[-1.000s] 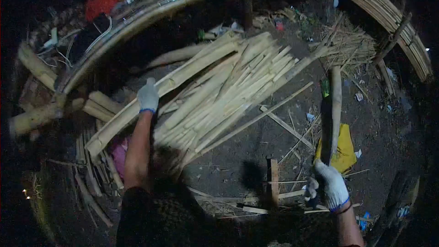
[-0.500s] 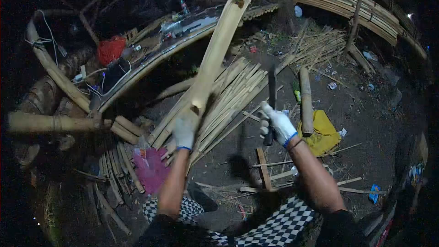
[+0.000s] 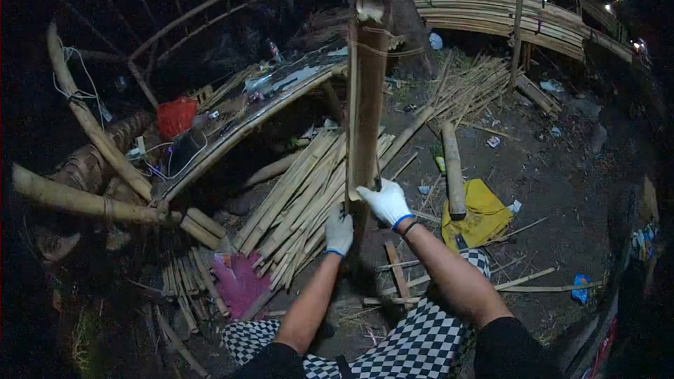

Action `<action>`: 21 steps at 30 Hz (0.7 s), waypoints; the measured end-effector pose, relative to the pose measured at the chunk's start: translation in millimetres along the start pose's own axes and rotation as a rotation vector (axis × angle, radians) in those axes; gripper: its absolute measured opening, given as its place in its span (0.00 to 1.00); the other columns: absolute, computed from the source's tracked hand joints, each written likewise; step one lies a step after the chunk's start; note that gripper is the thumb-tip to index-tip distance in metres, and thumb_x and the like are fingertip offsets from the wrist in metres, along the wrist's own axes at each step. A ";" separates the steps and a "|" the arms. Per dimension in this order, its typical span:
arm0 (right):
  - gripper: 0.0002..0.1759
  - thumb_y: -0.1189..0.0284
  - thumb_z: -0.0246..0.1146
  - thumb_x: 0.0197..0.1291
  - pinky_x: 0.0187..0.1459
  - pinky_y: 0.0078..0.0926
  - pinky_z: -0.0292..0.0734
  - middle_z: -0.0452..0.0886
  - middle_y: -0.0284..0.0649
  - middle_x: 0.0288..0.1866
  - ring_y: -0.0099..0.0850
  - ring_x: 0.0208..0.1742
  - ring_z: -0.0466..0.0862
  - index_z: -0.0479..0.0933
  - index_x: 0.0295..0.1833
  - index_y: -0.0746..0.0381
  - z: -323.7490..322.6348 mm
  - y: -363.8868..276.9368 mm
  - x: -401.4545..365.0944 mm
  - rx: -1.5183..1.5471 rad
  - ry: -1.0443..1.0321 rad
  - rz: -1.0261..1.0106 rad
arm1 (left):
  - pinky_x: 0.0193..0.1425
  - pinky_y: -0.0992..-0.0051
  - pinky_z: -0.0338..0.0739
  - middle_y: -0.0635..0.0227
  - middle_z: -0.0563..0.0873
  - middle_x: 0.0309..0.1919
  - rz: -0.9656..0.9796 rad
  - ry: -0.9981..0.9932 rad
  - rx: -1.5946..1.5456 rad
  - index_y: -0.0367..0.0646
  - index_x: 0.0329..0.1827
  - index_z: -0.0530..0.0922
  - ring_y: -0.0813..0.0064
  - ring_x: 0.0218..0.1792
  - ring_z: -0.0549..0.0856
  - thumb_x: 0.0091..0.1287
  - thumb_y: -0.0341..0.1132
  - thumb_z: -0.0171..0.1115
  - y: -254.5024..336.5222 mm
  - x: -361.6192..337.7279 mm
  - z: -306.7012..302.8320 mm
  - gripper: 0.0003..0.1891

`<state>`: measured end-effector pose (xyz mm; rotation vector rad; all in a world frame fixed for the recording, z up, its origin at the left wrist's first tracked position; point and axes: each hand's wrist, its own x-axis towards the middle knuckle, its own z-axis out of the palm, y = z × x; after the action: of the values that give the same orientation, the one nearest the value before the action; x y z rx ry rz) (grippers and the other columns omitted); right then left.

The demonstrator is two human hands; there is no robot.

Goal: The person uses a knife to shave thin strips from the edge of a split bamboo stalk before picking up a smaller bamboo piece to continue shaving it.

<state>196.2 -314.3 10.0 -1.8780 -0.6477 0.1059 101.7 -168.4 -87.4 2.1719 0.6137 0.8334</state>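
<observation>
A long split bamboo piece (image 3: 368,98) stands nearly upright in front of me, with a pale left edge and a dark, brownish face. My right hand (image 3: 386,203), in a white glove with a blue cuff, is closed on its lower end, the thumb across the edge. A narrow dark strip shows just above those fingers; whether it is the knife's blade I cannot make out. My left hand (image 3: 339,231), also gloved, is closed just below and left of the bamboo's end. Something dark shows at its fingers, but its kind is hidden.
Split bamboo strips (image 3: 302,196) lie piled on the ground beyond my left hand. A bamboo log (image 3: 453,168) rests on a yellow sack (image 3: 484,221) at right. A bamboo-edged bench (image 3: 246,116) holds a red bag (image 3: 177,118). Long strips (image 3: 498,14) are stacked behind.
The bamboo has swung from a leftward slant to upright and turned, showing a darker face. My right hand has moved left onto its lower end. My left hand has shifted right; the knife no longer shows clearly.
</observation>
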 end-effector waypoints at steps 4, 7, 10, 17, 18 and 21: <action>0.23 0.60 0.64 0.49 0.49 0.43 0.77 0.83 0.55 0.41 0.53 0.46 0.82 0.80 0.46 0.65 16.8 9.2 -7.6 -0.050 0.081 -0.061 | 0.56 0.67 0.76 0.54 0.79 0.54 0.018 -0.286 -0.448 0.33 0.62 0.68 0.62 0.51 0.82 0.58 0.32 0.63 58.2 27.1 -47.7 0.28; 0.21 0.60 0.63 0.49 0.50 0.44 0.77 0.82 0.56 0.41 0.53 0.46 0.81 0.79 0.45 0.63 32.4 4.2 -9.2 -0.029 0.121 -0.082 | 0.55 0.69 0.76 0.58 0.77 0.55 0.292 -0.086 -0.364 0.35 0.65 0.65 0.65 0.50 0.81 0.57 0.34 0.68 96.6 84.6 -82.5 0.33; 0.20 0.61 0.63 0.49 0.49 0.45 0.77 0.82 0.56 0.40 0.53 0.45 0.82 0.79 0.45 0.63 48.8 10.2 0.5 -0.034 0.075 -0.060 | 0.62 0.69 0.72 0.57 0.78 0.53 0.261 -0.033 -0.473 0.33 0.63 0.68 0.68 0.53 0.79 0.61 0.39 0.66 193.8 101.7 -127.7 0.30; 0.21 0.59 0.65 0.50 0.48 0.43 0.78 0.83 0.54 0.40 0.52 0.44 0.83 0.79 0.45 0.63 59.4 -4.5 -3.0 -0.040 -0.039 -0.107 | 0.40 0.68 0.76 0.58 0.85 0.32 0.522 0.273 0.041 0.36 0.37 0.80 0.67 0.34 0.84 0.58 0.42 0.68 244.3 132.6 -156.3 0.16; 0.21 0.59 0.65 0.50 0.48 0.43 0.78 0.83 0.54 0.40 0.52 0.44 0.83 0.79 0.45 0.63 61.1 -2.3 -3.2 -0.041 -0.040 -0.115 | 0.40 0.68 0.76 0.58 0.85 0.32 0.524 0.281 0.041 0.36 0.37 0.80 0.67 0.34 0.84 0.58 0.42 0.68 242.2 134.6 -157.3 0.16; 0.26 0.55 0.67 0.50 0.49 0.42 0.78 0.83 0.53 0.42 0.50 0.46 0.83 0.78 0.48 0.63 58.0 -9.7 -7.6 -0.041 -0.098 -0.124 | 0.44 0.62 0.74 0.48 0.83 0.35 0.380 0.187 0.120 0.35 0.43 0.77 0.52 0.38 0.83 0.62 0.42 0.63 237.1 134.0 -167.4 0.17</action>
<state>164.7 -266.9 -6.5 -1.8758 -0.8367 0.1053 112.7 -156.7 232.0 2.3767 0.3493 1.2386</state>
